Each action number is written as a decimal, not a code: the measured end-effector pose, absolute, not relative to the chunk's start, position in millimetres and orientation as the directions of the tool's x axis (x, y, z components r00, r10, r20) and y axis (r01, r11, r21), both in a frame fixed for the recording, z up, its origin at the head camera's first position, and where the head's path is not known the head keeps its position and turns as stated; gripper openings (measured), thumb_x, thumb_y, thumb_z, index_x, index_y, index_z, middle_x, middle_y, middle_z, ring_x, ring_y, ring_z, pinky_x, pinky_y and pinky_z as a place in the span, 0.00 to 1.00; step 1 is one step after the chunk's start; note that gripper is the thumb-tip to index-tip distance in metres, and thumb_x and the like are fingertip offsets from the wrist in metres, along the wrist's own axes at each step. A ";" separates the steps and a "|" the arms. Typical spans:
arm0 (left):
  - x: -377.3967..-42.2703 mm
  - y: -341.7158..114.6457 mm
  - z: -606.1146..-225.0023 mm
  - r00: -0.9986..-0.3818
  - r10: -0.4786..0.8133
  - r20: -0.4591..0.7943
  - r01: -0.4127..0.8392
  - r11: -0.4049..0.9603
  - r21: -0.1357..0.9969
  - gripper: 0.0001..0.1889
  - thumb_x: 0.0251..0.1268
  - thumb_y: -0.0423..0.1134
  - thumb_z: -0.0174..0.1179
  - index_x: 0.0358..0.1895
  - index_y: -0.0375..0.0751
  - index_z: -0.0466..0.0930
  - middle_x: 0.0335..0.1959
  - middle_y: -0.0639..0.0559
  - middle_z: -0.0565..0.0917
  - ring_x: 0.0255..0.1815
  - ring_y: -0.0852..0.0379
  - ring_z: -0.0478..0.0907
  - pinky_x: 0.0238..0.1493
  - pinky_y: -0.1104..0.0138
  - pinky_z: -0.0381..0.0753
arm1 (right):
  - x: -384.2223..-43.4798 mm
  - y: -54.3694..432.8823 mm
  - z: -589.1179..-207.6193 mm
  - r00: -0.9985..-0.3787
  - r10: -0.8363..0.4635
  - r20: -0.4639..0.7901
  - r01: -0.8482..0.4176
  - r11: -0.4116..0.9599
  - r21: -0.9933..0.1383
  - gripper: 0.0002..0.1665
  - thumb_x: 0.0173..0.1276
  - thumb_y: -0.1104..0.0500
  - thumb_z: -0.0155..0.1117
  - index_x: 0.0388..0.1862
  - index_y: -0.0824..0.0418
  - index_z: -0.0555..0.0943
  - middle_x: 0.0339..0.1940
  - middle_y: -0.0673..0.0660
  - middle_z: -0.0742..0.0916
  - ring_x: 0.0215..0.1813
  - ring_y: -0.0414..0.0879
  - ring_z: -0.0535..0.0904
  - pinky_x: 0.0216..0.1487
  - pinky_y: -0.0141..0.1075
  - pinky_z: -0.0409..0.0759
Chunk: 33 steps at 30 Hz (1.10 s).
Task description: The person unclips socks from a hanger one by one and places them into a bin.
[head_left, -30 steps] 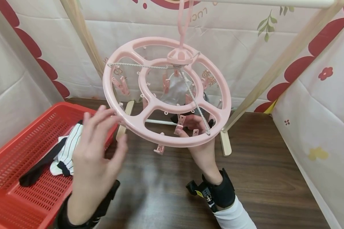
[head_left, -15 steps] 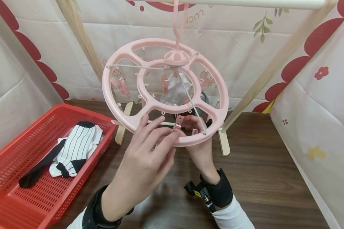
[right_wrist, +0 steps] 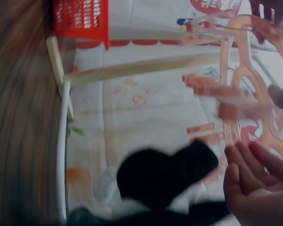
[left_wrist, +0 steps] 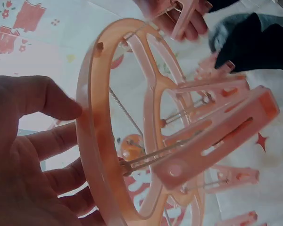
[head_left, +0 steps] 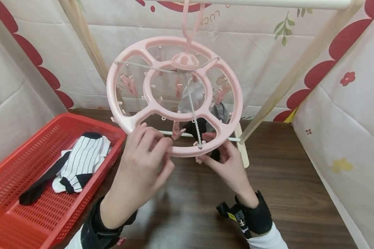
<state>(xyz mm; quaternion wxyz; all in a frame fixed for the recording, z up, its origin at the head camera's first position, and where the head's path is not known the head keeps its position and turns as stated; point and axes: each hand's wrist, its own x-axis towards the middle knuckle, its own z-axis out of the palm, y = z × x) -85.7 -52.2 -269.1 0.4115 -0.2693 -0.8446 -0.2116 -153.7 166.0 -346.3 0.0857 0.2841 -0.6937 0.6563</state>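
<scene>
A pink round clip hanger (head_left: pixel 127 121) hangs from its hook, with pink clothespins dangling below its ring. My left hand (head_left: pixel 140 166) grips the ring's front left edge; in the left wrist view, its thumb (left_wrist: pixel 56 101) presses the outer rim and the fingers reach behind. At the front right edge is my right hand (head_left: pixel 229 166), its thumb beside a clothespin (head_left: pixel 199 159) and other fingers inside the ring; I cannot tell whether it pinches that clothespin. A grey cloth piece (head_left: pixel 193 97) and a black sock (head_left: pixel 195 127) hang under the ring.
At the left stands a red basket (head_left: pixel 9 224) holding a striped sock (head_left: pixel 82 159) and a black sock (head_left: pixel 43 180). A wooden stand (head_left: pixel 302 72) with a white top bar (head_left: pixel 268 3) surrounds the hanger on the brown table (head_left: pixel 299 193). Printed cloth walls enclose it.
My left hand has come from the basket side onto the ring's front edge. The hanger has turned, its front going left. My right hand has moved outward to the ring's front right edge.
</scene>
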 end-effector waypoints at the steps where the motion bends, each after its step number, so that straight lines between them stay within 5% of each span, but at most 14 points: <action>1: -86.7 -54.8 -269.5 -0.521 0.276 0.808 0.625 0.768 0.141 0.05 0.50 0.30 0.50 0.30 0.36 0.74 0.32 0.43 0.74 0.42 0.39 0.70 0.56 0.48 0.65 | -152.2 170.7 -347.1 -0.822 -0.291 0.489 -0.515 0.014 -0.857 0.30 0.54 0.78 0.69 0.58 0.70 0.75 0.55 0.62 0.81 0.58 0.53 0.75 0.61 0.38 0.69; 10: -100.8 -73.5 -273.9 -0.560 0.186 0.807 0.573 0.791 0.215 0.04 0.53 0.28 0.50 0.26 0.35 0.74 0.28 0.44 0.74 0.42 0.40 0.70 0.62 0.49 0.62 | -159.8 218.0 -344.4 -0.770 -0.244 0.589 -0.638 0.288 -0.715 0.23 0.55 0.80 0.66 0.50 0.70 0.80 0.48 0.62 0.85 0.49 0.44 0.79 0.52 0.30 0.73; 15: -110.7 -81.7 -275.4 -0.539 0.165 0.826 0.572 0.791 0.216 0.06 0.54 0.27 0.49 0.24 0.35 0.74 0.25 0.44 0.75 0.42 0.39 0.72 0.63 0.50 0.61 | -175.1 231.0 -316.5 -0.669 -0.181 0.721 -0.725 0.373 -0.579 0.20 0.56 0.83 0.60 0.49 0.76 0.79 0.44 0.67 0.84 0.46 0.42 0.79 0.48 0.28 0.73; 19: -118.6 -88.4 -277.2 -0.529 0.151 0.835 0.574 0.789 0.221 0.07 0.54 0.26 0.50 0.22 0.34 0.75 0.23 0.45 0.74 0.42 0.39 0.72 0.62 0.50 0.62 | -192.3 230.1 -289.9 -0.514 -0.285 0.809 -0.824 0.426 -0.374 0.23 0.56 0.84 0.57 0.51 0.76 0.78 0.50 0.69 0.82 0.53 0.49 0.77 0.57 0.33 0.69; 24: -129.2 -94.3 -279.1 -0.506 0.140 0.851 0.582 0.784 0.218 0.07 0.53 0.26 0.50 0.20 0.34 0.74 0.21 0.44 0.73 0.40 0.39 0.72 0.56 0.50 0.66 | -216.4 232.7 -275.0 -0.335 -0.483 0.809 -0.892 0.440 -0.107 0.30 0.54 0.82 0.57 0.56 0.65 0.80 0.59 0.65 0.79 0.65 0.62 0.68 0.66 0.52 0.59; 29: -136.5 -98.7 -281.0 -0.501 0.110 0.858 0.574 0.785 0.234 0.07 0.53 0.26 0.49 0.20 0.34 0.74 0.22 0.44 0.73 0.40 0.39 0.72 0.55 0.51 0.67 | -219.2 232.6 -264.0 -0.271 -0.650 0.710 -0.894 0.443 0.064 0.28 0.53 0.74 0.66 0.56 0.63 0.81 0.59 0.64 0.80 0.67 0.62 0.67 0.68 0.59 0.48; 33: -139.2 -101.8 -281.2 -0.494 0.113 0.862 0.580 0.782 0.230 0.07 0.54 0.26 0.49 0.22 0.33 0.74 0.23 0.43 0.73 0.38 0.40 0.71 0.62 0.52 0.63 | -213.4 230.4 -260.0 -0.241 -0.691 0.682 -0.902 0.419 0.105 0.16 0.66 0.63 0.62 0.52 0.65 0.82 0.52 0.65 0.82 0.61 0.63 0.72 0.68 0.59 0.49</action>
